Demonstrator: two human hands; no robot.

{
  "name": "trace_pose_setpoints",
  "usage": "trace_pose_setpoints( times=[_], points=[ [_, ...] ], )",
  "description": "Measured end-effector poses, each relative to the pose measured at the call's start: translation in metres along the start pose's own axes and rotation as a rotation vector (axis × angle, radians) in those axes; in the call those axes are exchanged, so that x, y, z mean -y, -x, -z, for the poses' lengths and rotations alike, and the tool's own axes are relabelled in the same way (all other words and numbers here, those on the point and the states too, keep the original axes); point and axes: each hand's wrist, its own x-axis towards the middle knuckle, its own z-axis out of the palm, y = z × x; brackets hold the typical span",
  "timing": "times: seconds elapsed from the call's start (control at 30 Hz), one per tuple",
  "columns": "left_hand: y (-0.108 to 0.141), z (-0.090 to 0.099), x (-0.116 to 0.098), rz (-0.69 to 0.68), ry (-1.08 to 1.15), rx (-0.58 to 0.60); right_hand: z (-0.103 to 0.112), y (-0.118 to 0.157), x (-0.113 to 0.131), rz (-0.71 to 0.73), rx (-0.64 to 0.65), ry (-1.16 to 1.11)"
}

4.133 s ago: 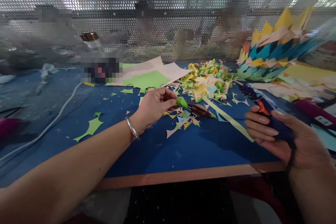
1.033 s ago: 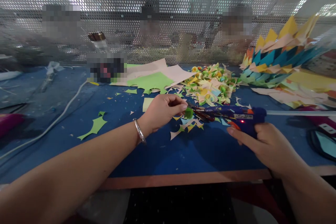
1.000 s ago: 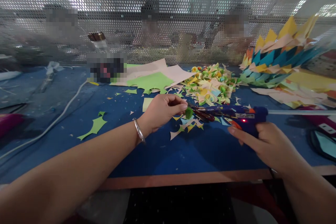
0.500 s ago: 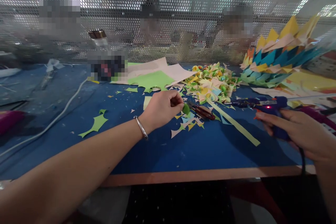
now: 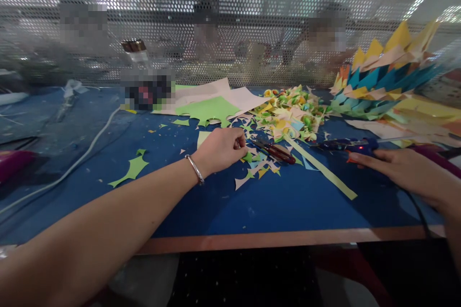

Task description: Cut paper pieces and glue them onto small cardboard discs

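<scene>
My left hand (image 5: pixel 224 149), wearing a silver bangle, is closed in a pinch above the scraps mid-table. A small green paper piece (image 5: pixel 248 157) shows right beside its fingertips; whether they grip it or anything else is hidden. Scissors with dark red handles (image 5: pixel 280 152) lie just right of that hand among paper offcuts (image 5: pixel 257 168). My right hand (image 5: pixel 403 168) is wrapped round a blue glue gun (image 5: pixel 347 145) with an orange trigger and a lit red light. Its nozzle points left, low over the table near a pale green paper strip (image 5: pixel 324 169).
A heap of small curled paper pieces (image 5: pixel 293 112) lies behind the scissors. Green and pale pink sheets (image 5: pixel 212 108) are at the back. A layered paper model (image 5: pixel 382 81) stands back right. A white cable (image 5: pixel 91 144) crosses the left. A perforated metal screen (image 5: pixel 245 0) rises behind, with people beyond.
My left hand has shifted slightly left and down, and the green piece at its fingertips sits lower. My right hand has brought the glue gun lower and a little left.
</scene>
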Motion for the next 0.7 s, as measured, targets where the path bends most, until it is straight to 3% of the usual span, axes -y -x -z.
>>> trace_pose_setpoints(
  times=[0.1, 0.2, 0.3, 0.43, 0.53, 0.7],
  points=[
    [0.001, 0.013, -0.003, -0.027, -0.109, -0.087, 0.007, -0.001, 0.005, -0.117, 0.184, 0.07],
    [0.001, 0.034, 0.0, -0.001, -0.18, -0.273, 0.016, 0.004, 0.018, -0.168, 0.106, 0.182],
    [-0.001, 0.054, 0.013, 0.062, -0.225, -0.374, 0.024, 0.013, 0.036, -0.075, -0.04, 0.152],
    [-0.004, 0.063, 0.035, 0.188, -0.297, -0.171, 0.026, 0.023, 0.068, 0.138, -0.018, -0.025],
    [-0.006, 0.06, 0.048, 0.186, -0.325, -0.008, 0.022, 0.025, 0.097, 0.343, 0.041, -0.098],
    [-0.009, 0.056, 0.06, 0.129, -0.301, 0.035, 0.016, 0.019, 0.141, 0.581, 0.137, -0.102]
  ],
)
